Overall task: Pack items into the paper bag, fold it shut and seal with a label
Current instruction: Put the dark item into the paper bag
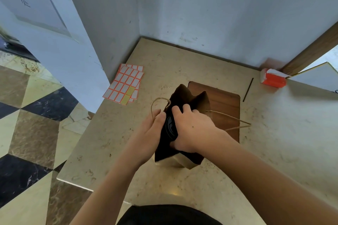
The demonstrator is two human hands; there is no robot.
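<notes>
Pale marble counter [210, 188] tucked into a white corner, wooden board [225, 100] lying flat. Paper bag [190, 97] upright at the board's near edge, mouth open, twine handles flopped outward. Left hand [151, 131] curled round the bag's left rim; right hand [192, 128] closed on a dark soft item [170, 126], pressing it inside. Thin, light paper, probably easy to crease or tear; best held by the rim. Label sheets [124, 84] waiting well apart, at left.
</notes>
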